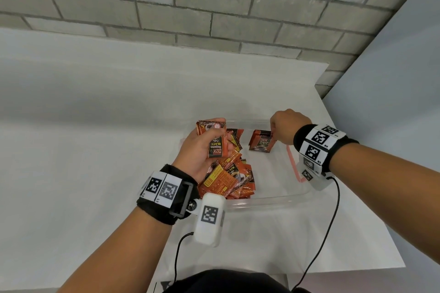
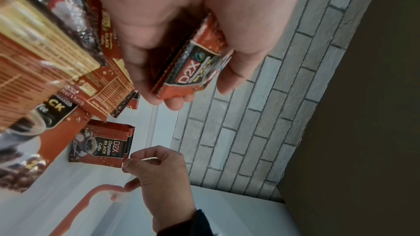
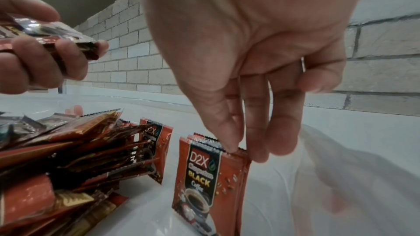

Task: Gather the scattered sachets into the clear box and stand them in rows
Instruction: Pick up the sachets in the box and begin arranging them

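A clear box (image 1: pixel 273 198) sits on the white table. A loose pile of orange sachets (image 1: pixel 228 178) fills its left half. My left hand (image 1: pixel 202 147) hovers over the pile and grips a few sachets (image 1: pixel 215 147), which appear fanned between thumb and fingers (image 2: pixel 193 67) in the left wrist view. At the box's back right, my right hand (image 1: pixel 283 131) pinches the top edge of a small stack of upright sachets (image 1: pixel 262 144). The right wrist view shows thumb and forefinger (image 3: pixel 244 151) on that stack's top corner (image 3: pixel 204 177), with the pile (image 3: pixel 68 159) to its left.
A red latch (image 1: pixel 294 164) hangs on the box's right wall. The box floor between the upright stack and the near wall is bare. A grey brick wall (image 1: pixel 214 7) stands behind the table, and the table's right edge (image 1: pixel 371 197) is close to the box.
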Motion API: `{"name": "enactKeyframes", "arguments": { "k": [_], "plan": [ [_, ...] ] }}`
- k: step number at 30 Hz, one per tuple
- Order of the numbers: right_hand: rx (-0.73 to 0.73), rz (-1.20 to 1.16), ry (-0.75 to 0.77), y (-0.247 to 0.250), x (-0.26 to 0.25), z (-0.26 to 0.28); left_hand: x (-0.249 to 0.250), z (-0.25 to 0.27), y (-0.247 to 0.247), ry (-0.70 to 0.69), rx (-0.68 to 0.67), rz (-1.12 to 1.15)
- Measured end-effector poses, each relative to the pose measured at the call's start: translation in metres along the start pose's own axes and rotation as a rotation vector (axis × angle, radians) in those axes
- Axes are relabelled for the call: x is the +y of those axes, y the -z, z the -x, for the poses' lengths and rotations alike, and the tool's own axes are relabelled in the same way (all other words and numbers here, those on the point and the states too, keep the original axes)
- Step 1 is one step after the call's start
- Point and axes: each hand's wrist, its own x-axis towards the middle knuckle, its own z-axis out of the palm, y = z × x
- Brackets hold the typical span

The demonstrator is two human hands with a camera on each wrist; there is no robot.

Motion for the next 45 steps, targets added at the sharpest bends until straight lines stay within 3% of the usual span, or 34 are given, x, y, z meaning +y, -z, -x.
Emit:
{"name": "enactKeyframes", "arguments": {
  "k": [7, 12, 16, 21, 28, 32, 39, 45],
  "plan": [
    [0.021, -0.168, -0.011, 0.008, 0.004, 0.017, 0.001, -0.004, -0.001, 0.061, 0.024, 0.103],
    [0.15, -0.536, 0.103, 0.017, -0.01, 0.059, 0.002, -0.009, -0.008, 0.076, 0.003, 0.034],
    [0.149, -0.873, 0.182, 0.013, -0.029, 0.092, 0.0, -0.012, -0.02, 0.066, -0.025, -0.03],
    [0.129, -1.05, 0.179, -0.004, -0.032, 0.1, -0.002, -0.015, -0.03, 0.043, -0.069, -0.091],
    [0.21, -1.364, 0.142, -0.001, -0.017, 0.096, -0.005, -0.015, -0.035, 0.016, -0.166, -0.176],
    [0.309, -1.383, 0.109, 0.004, -0.009, 0.092, -0.006, -0.015, -0.032, 0.017, -0.148, -0.158],
    [0.177, -1.265, 0.216, 0.011, -0.012, 0.093, -0.01, -0.017, -0.028, 0.032, -0.171, -0.17],
    [0.2, -1.261, 0.186, 0.012, -0.014, 0.089, -0.013, -0.017, -0.023, -0.04, -0.151, -0.141]
  ]
}}
